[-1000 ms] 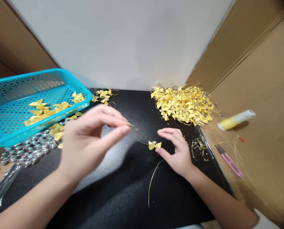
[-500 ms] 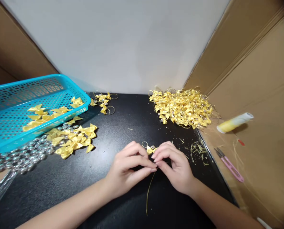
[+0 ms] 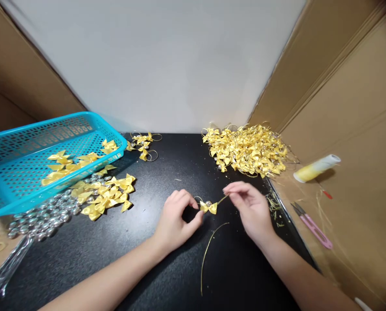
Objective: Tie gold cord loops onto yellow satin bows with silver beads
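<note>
A small yellow ribbon bow (image 3: pixel 208 208) with a silvery bead at its middle lies between my hands, over the black tabletop. My left hand (image 3: pixel 180 218) has thumb and forefinger closed at the bow's left wing, where a thin gold loop shows behind. In the fingertips of my right hand (image 3: pixel 249 209) is a gold cord (image 3: pixel 223 199), running straight from the bow up to the right. Nearer me, a separate curved piece of gold cord (image 3: pixel 205 255) rests on the table, touched by neither hand.
A turquoise basket (image 3: pixel 121 151) with yellow bows stands at left, beside loose bows (image 3: pixel 110 194) and silvery beads (image 3: pixel 46 211). Back right is a heap of beaded bows (image 3: pixel 247 149). Pink thread snips (image 3: pixel 314 226) and a yellow-white tube (image 3: pixel 316 168) lie at right, by cord scraps (image 3: pixel 273 205).
My hands were together at the bow; the right has moved off to the right, drawing a cord out straight. The curved cord piece now lies apart from the fingers.
</note>
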